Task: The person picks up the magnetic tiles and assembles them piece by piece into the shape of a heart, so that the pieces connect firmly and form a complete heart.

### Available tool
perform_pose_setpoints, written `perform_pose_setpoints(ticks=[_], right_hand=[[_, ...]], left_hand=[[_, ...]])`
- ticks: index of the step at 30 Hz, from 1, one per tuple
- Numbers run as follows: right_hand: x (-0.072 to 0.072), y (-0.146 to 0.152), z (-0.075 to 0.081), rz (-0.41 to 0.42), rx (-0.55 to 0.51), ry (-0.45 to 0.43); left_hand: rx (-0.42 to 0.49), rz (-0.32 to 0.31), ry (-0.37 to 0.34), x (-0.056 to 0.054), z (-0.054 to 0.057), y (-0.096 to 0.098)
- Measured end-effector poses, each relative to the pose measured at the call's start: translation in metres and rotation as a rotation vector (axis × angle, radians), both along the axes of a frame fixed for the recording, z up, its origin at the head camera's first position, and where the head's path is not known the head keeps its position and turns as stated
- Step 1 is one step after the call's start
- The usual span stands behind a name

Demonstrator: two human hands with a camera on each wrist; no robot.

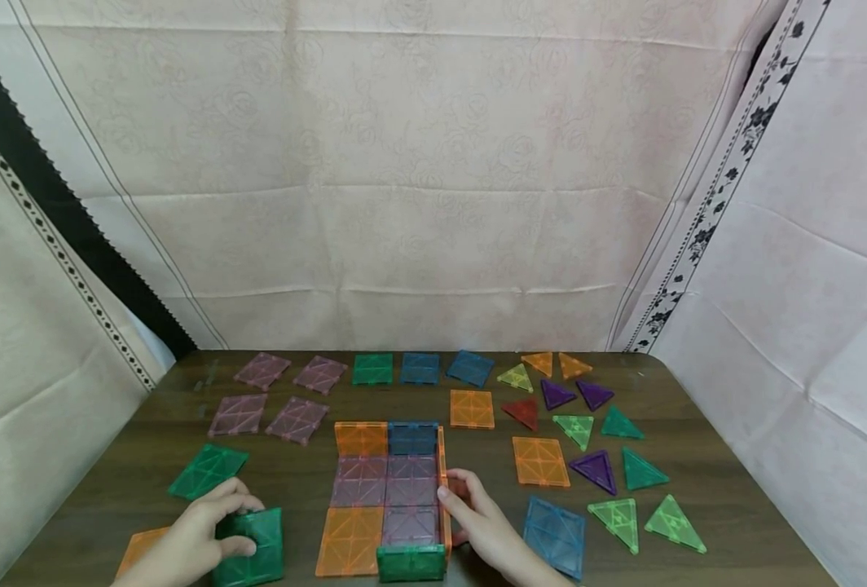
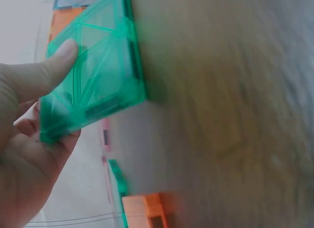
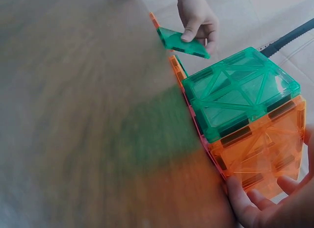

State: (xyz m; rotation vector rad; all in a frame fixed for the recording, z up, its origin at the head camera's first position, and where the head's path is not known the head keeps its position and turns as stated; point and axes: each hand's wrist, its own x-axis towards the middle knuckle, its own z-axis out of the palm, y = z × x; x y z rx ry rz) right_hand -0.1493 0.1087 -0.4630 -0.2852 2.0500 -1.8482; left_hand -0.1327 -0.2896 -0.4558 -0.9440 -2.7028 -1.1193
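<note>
Partly built tile structure on a counter (image 1: 712, 473), head view. Lower left of the frame: the left hand (image 1: 204, 528) has its fingers closed on a green square tile (image 1: 263, 545), thumb against its face. Lower centre: flat purple and orange tiles (image 1: 349, 542) adjoin an upright orange wall (image 1: 444, 477); a green front panel (image 1: 413, 562) stands nearest the viewer. The right hand (image 1: 483, 522) holds the wall, fingers bent along its outer side, thumb at its top edge. Right of frame: loose triangles (image 1: 618, 522).
</note>
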Motion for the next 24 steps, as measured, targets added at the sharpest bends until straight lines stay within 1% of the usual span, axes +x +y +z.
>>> perform_pose_setpoints(ticks=[1, 2, 3, 6, 7, 8, 10, 12, 15, 16, 20, 22, 24], right_hand=[[0.0, 0.0, 0.0, -0.001, 0.0, -0.001], [0.0, 0.0, 0.0, -0.001, -0.001, 0.0], [0.0, 0.0, 0.0, -0.002, -0.002, 0.002], [0.0, 0.0, 0.0, -0.005, -0.002, 0.006], [0.0, 0.0, 0.0, -0.006, -0.001, 0.007], [0.0, 0.0, 0.0, -0.005, 0.0, 0.009], [0.0, 0.0, 0.0, -0.005, 0.002, 0.01], [0.0, 0.0, 0.0, -0.004, 0.003, 0.009], [0.0, 0.0, 0.0, -0.005, 0.002, 0.009], [0.0, 0.0, -0.001, -0.006, 0.001, 0.009], [0.0, 0.0, -0.001, -0.008, 0.001, 0.009], [0.0, 0.0, -0.001, -0.009, 0.001, 0.007], [0.0, 0.0, -0.001, -0.009, 0.002, 0.006]], left_hand=[[0.009, -0.005, 0.008, 0.001, 0.001, 0.001], [0.02, -0.006, -0.026, 0.002, 0.003, 0.002], [0.024, -0.007, -0.072, 0.003, 0.005, 0.003], [0.048, -0.005, -0.299, 0.005, 0.013, 0.005], [0.06, -0.008, -0.364, 0.005, 0.016, 0.007], [0.079, -0.02, -0.416, 0.006, 0.018, 0.008], [0.12, -0.076, -0.443, 0.007, 0.02, 0.013], [0.147, -0.136, -0.407, 0.007, 0.02, 0.019], [0.187, -0.221, -0.324, 0.008, 0.019, 0.03], [0.199, -0.24, -0.302, 0.009, 0.019, 0.035], [0.236, -0.296, -0.23, 0.011, 0.019, 0.052], [0.245, -0.316, -0.222, 0.012, 0.018, 0.061], [0.244, -0.33, -0.228, 0.012, 0.017, 0.068]])
